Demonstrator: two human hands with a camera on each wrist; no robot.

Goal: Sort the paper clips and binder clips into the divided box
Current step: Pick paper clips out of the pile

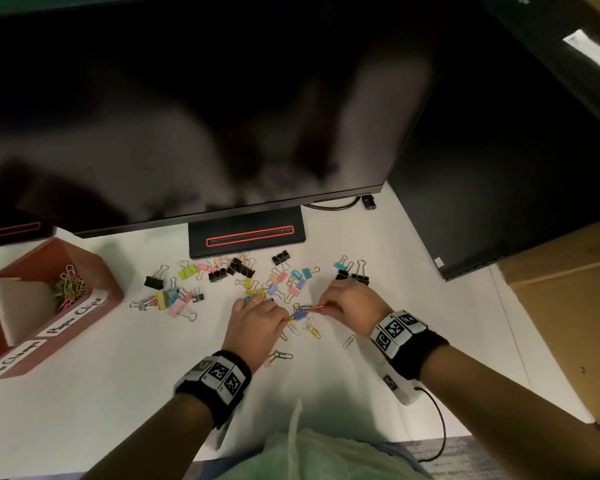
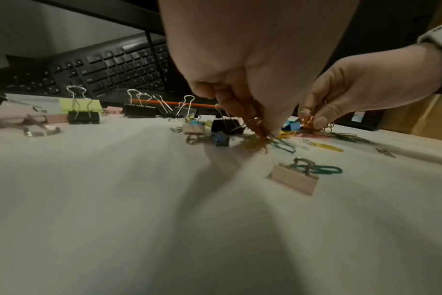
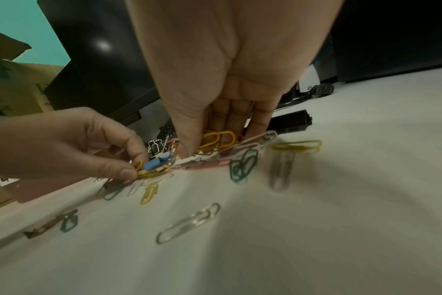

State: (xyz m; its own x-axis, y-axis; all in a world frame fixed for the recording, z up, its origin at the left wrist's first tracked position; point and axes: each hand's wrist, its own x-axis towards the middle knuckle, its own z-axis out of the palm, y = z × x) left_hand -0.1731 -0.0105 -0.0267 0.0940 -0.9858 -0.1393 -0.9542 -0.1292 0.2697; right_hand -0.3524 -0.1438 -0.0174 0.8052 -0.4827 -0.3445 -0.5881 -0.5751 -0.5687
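Near the table's middle, my left hand pinches yellow paper clips beside a small blue binder clip. Just to its right, my right hand grips a tangled bunch of coloured paper clips low over the table. The clips of both hands hang together in one tangle between them. Loose paper clips lie in front of the hands. Coloured and black binder clips are scattered behind them. The brown divided box stands at the left, with paper clips in its far compartment.
A dark monitor on a black stand hangs over the table's back. A keyboard lies under it. A cardboard box stands at the right, and a cable runs from my right wristband.
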